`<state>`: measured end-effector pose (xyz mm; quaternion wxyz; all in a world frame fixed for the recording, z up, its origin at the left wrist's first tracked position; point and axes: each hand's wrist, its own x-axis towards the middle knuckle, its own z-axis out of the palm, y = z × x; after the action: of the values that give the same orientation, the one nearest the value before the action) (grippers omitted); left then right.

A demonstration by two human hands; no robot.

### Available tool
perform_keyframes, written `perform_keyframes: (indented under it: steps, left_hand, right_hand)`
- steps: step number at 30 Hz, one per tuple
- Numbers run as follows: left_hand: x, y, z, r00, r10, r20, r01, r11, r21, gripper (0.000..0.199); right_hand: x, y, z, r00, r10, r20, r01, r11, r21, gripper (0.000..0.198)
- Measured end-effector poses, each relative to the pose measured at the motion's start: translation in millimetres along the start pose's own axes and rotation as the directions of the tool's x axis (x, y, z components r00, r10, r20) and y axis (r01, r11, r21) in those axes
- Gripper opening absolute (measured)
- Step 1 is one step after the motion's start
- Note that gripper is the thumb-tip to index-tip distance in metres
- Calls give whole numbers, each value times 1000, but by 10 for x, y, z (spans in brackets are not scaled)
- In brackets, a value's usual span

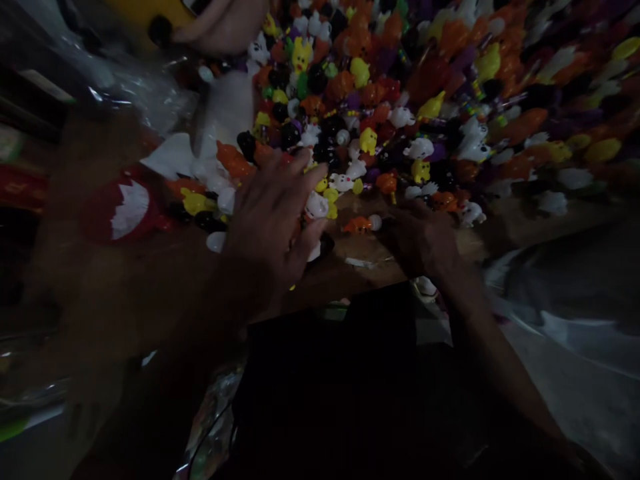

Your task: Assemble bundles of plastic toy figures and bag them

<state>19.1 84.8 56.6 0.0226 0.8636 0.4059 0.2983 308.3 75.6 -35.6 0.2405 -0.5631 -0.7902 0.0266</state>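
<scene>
My left hand [273,217] lies over the near edge of a pile of small plastic animal figures, its fingers spread and nothing plainly gripped. Beside its thumb are a white figure [316,205] and a dark piece partly under the hand. My right hand [430,240] rests low by the table edge; its fingers look stretched to the left, though they are dark and partly blurred. Just left of those fingers lies an orange figure [358,225] with a pale round end. Under the left palm, things are hidden.
The heap of figures [370,140] in orange, yellow, white, black and purple fills the far side of the wooden table [130,280]. A red round item [95,217] sits at left near clear plastic [145,93]. Another person's hand or arm [227,30] shows at the top.
</scene>
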Motion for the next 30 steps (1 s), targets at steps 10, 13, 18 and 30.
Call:
perform_keyframes:
  steps: [10,13,18,30]
  left_hand:
    - [37,-198,209,988,-40,151,34,999,40,44]
    - [48,-256,219,985,-10,173,11,1000,-9,44]
    - [34,-304,261,986,1,167,7,999,-48,33]
    - [106,-174,323,989,-118,92,133,975,-181,27]
  right_hand:
    - [57,-168,73,996,81,36,-85,988,127,28]
    - [61,-440,131,974,225,34,-219,882,417,30]
    - [174,-835,493,954,299,31,-239,694,680,28]
    - [156,-841,659,995,101,-14,-77,840,537,24]
